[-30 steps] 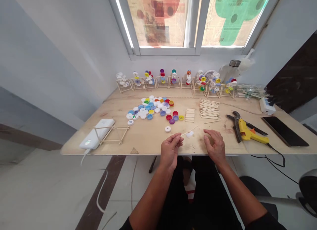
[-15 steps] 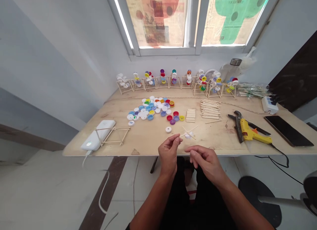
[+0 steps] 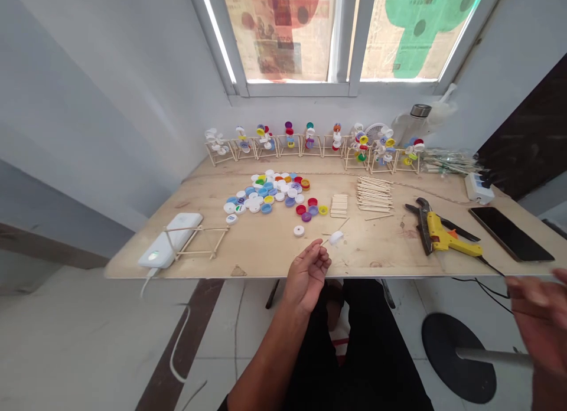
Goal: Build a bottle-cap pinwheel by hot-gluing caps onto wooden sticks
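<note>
My left hand (image 3: 309,270) is above the table's front edge, its fingertips pinched on a thin wooden stick (image 3: 325,242). A white bottle cap (image 3: 336,238) appears at the far end of that stick, with another stick end showing beyond it. Whether the cap touches the tabletop, I cannot tell. Just to the left lies a single white cap (image 3: 299,231). My right hand (image 3: 540,310) is far off at the right, past the front edge, smeared by motion and partly out of frame. Nearest to it are the phone (image 3: 511,234) and a yellow glue gun (image 3: 452,237).
Loose coloured bottle caps (image 3: 266,192) spread over the middle left. Short sticks (image 3: 339,205) and long sticks (image 3: 374,194) lie in piles. Stick frames with cap wheels (image 3: 289,142) line the back. A bare stick frame (image 3: 199,242) leans by a white power bank (image 3: 170,240).
My right hand has swung from beside the left hand to the far right. My left hand has turned, palm more upward, still pinching the stick; the cap on it now shows tilted.
</note>
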A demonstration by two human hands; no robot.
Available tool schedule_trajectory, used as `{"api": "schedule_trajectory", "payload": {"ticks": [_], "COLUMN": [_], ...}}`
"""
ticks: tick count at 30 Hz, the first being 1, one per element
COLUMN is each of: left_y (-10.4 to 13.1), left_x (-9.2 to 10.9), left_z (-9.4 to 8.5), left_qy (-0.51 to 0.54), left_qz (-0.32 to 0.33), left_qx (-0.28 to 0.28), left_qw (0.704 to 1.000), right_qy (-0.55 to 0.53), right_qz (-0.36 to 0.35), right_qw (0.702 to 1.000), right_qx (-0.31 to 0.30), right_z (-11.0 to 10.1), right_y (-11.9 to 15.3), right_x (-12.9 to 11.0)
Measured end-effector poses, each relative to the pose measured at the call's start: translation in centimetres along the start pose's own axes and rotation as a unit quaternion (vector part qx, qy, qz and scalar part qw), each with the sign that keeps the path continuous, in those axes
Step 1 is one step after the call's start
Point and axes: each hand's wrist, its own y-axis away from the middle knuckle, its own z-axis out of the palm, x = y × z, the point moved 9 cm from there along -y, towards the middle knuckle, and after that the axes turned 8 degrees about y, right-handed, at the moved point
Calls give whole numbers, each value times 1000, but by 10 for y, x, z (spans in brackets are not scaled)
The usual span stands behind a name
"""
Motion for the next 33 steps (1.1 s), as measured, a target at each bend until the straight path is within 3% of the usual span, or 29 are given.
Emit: {"api": "schedule_trajectory", "payload": {"ticks": [3,5,9,13,16,22,33], "left_y": [4,8,17,25,29,33,35], "left_x": [-8,-12,-18,-23,-27,-34,-34], "left_z": [3,5,7,11,12,13,16], "left_qy": [27,42,68,77,78,92,15], "left_qz": [-28,-43,-65,-76,-85,-100,-107], "left_qx": [-5,-4,4,4,14,30,-35], "left_qw": [999,998,996,994,993,990,994], "right_qy": [-4,73,129,166,198,250,267], "right_qz": [84,85,-31,-181,-240,-274,-289], "right_qw": [996,991,974,951,939,922,911], "right_qx": [6,-68,-185,-186,-146,-107,-123], "right_z": [39,84,162,203,215,223,226], "right_y": [17,31,53,65,69,67,64], "right_x": [8,-3,-44,-82,-96,-100,-101]}}
